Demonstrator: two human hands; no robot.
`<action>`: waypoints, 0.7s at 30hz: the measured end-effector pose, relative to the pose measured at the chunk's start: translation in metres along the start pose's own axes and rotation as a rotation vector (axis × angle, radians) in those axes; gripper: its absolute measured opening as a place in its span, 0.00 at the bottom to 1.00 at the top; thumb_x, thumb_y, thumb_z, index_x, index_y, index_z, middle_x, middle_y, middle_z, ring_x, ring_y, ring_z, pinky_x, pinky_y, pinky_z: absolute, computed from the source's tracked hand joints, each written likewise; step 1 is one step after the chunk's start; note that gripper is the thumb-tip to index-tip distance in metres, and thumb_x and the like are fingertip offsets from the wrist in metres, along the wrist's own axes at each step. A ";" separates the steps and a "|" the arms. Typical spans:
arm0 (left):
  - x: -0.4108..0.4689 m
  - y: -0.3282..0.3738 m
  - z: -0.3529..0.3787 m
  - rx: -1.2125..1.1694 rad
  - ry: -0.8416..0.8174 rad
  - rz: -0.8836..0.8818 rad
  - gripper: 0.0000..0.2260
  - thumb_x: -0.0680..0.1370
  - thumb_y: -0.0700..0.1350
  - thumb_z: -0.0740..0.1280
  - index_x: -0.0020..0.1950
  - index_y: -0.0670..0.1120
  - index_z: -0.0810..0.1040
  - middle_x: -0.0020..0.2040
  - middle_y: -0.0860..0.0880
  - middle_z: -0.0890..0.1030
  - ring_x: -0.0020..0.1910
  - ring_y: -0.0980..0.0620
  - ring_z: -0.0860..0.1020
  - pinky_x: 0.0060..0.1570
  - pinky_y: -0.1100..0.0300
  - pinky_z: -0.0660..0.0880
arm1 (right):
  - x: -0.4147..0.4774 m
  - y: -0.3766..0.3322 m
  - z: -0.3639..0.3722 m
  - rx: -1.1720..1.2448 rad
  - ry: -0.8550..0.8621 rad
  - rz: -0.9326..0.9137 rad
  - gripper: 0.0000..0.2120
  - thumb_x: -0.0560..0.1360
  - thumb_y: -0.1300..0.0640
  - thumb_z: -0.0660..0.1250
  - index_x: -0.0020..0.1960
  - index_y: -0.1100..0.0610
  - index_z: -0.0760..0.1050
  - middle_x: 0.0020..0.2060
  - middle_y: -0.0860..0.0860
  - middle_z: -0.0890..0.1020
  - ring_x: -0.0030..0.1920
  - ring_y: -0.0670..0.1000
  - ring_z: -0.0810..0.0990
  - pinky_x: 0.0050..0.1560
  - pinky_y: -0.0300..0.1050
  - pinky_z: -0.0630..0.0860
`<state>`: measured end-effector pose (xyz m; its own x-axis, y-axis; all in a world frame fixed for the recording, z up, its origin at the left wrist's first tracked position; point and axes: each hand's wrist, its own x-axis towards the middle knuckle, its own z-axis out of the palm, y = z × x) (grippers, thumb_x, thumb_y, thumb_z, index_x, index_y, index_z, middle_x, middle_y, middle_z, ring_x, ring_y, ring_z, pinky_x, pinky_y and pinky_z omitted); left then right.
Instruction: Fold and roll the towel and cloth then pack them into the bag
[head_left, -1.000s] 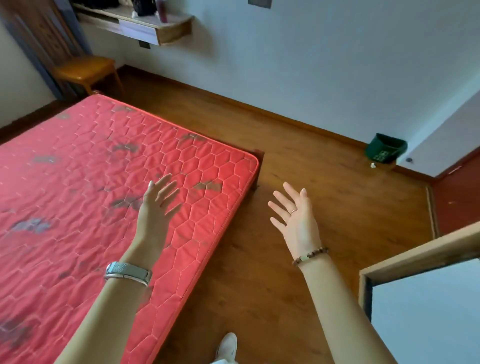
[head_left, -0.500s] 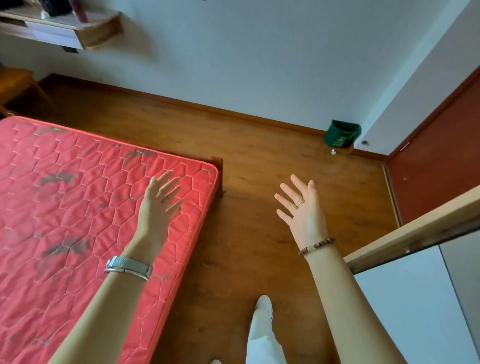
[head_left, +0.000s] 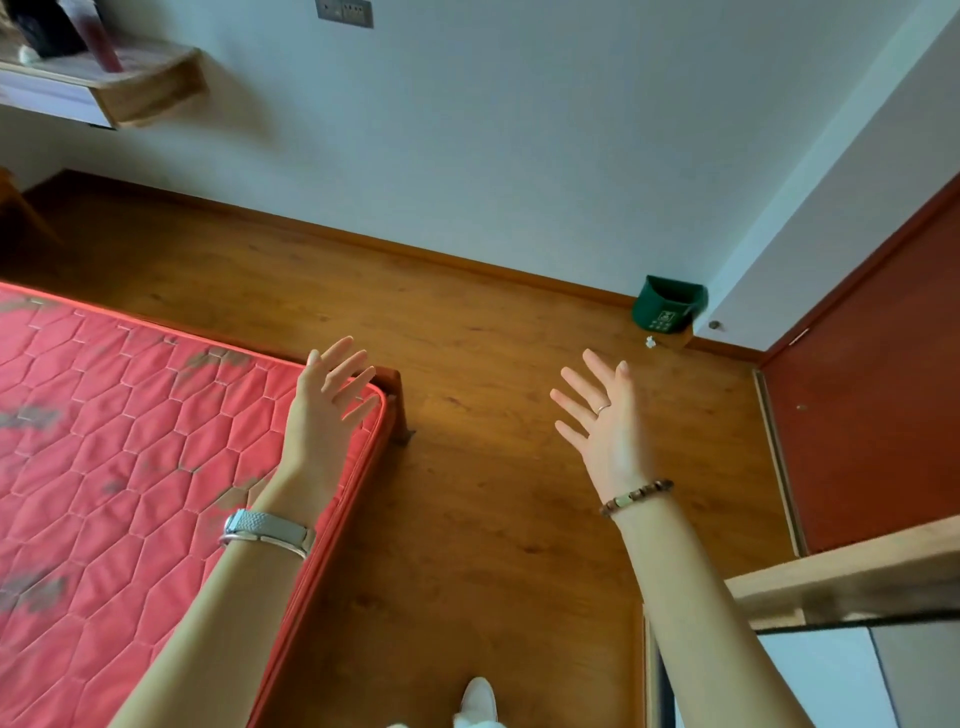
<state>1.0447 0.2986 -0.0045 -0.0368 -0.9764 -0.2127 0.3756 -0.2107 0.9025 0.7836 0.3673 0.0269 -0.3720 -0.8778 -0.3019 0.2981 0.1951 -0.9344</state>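
Head view: my left hand (head_left: 324, 410) and right hand (head_left: 602, 431) stay raised, fingers spread, holding nothing, as half a second ago. The left now hangs over the red mattress (head_left: 130, 441) corner, the right over the wooden floor (head_left: 493, 493). Where the towel, cloth and bag lie, I cannot tell.

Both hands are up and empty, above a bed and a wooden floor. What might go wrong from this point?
1. Nothing to fold or pack is in view, and the left hand and right hand hold nothing, so time may go on searching.
2. The mattress has dark smudges; anything folded there might pick up dirt.
3. The bed corner juts into the floor space ahead; a shin could knock it.
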 end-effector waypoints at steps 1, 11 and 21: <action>0.007 -0.001 0.007 -0.001 -0.001 0.004 0.20 0.84 0.57 0.52 0.71 0.51 0.73 0.69 0.48 0.77 0.67 0.50 0.76 0.68 0.48 0.71 | 0.011 -0.005 -0.002 -0.006 -0.005 -0.003 0.27 0.81 0.38 0.45 0.73 0.48 0.67 0.69 0.51 0.74 0.66 0.54 0.76 0.71 0.61 0.65; 0.084 -0.002 0.037 -0.006 0.017 0.010 0.20 0.84 0.58 0.51 0.70 0.52 0.73 0.69 0.48 0.77 0.68 0.50 0.75 0.66 0.49 0.71 | 0.101 -0.028 -0.006 -0.028 -0.012 -0.005 0.26 0.81 0.39 0.47 0.73 0.47 0.67 0.69 0.51 0.74 0.65 0.53 0.76 0.70 0.62 0.66; 0.213 0.018 0.049 0.063 0.043 0.045 0.20 0.85 0.56 0.50 0.70 0.52 0.73 0.68 0.49 0.77 0.67 0.51 0.76 0.66 0.50 0.73 | 0.221 -0.056 0.040 -0.030 -0.031 -0.007 0.26 0.80 0.38 0.49 0.73 0.47 0.67 0.70 0.51 0.73 0.66 0.54 0.75 0.68 0.62 0.68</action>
<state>0.9978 0.0845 -0.0153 0.0187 -0.9823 -0.1861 0.3167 -0.1707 0.9330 0.7198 0.1446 0.0196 -0.3468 -0.8922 -0.2893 0.2690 0.2009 -0.9419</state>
